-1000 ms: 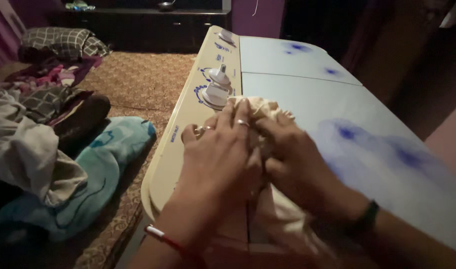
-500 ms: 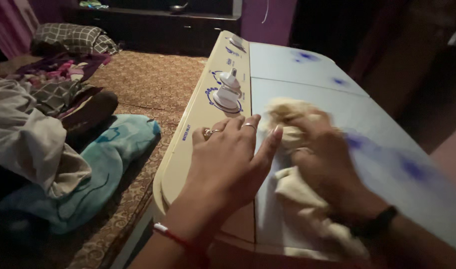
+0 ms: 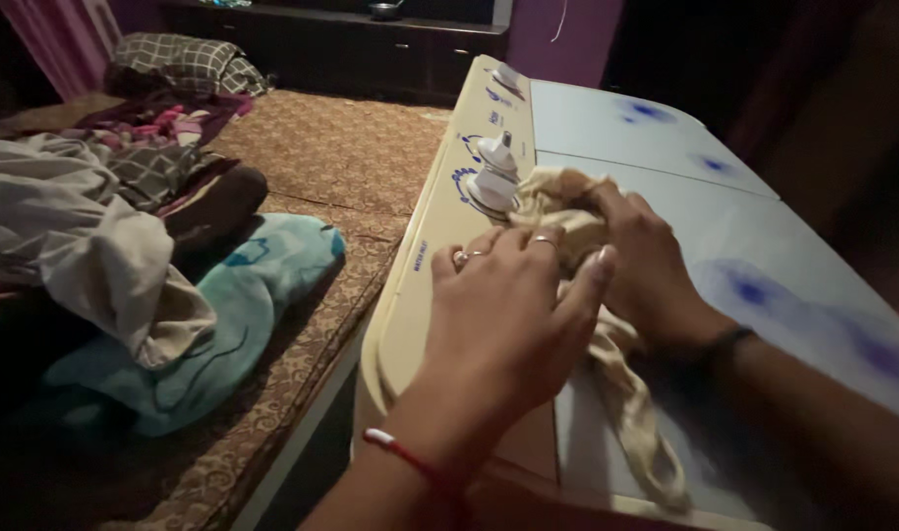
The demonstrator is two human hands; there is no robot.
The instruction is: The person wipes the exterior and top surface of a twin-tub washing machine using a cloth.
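A cream cloth [image 3: 567,211] lies bunched on the pale blue lid [image 3: 793,256] of a twin-tub washing machine, with a tail trailing toward the near edge. My right hand [image 3: 646,261] grips the bunched part near the white control knob [image 3: 493,172]. My left hand [image 3: 513,315] rests flat on the machine top beside it, fingers spread, touching the cloth's edge. It wears rings, and a red thread circles its wrist. A dark band sits on my right wrist.
The cream control panel [image 3: 415,295] runs along the machine's left side. On the patterned floor mat [image 3: 321,157] lie a teal blanket [image 3: 223,315], a grey garment heap [image 3: 76,236] and a checked pillow [image 3: 179,64]. A dark cabinet [image 3: 351,44] stands at the back.
My right hand has drawn the cloth back toward the knob and bunched it. My left hand stays flat and now touches the cloth. The camera has shifted left.
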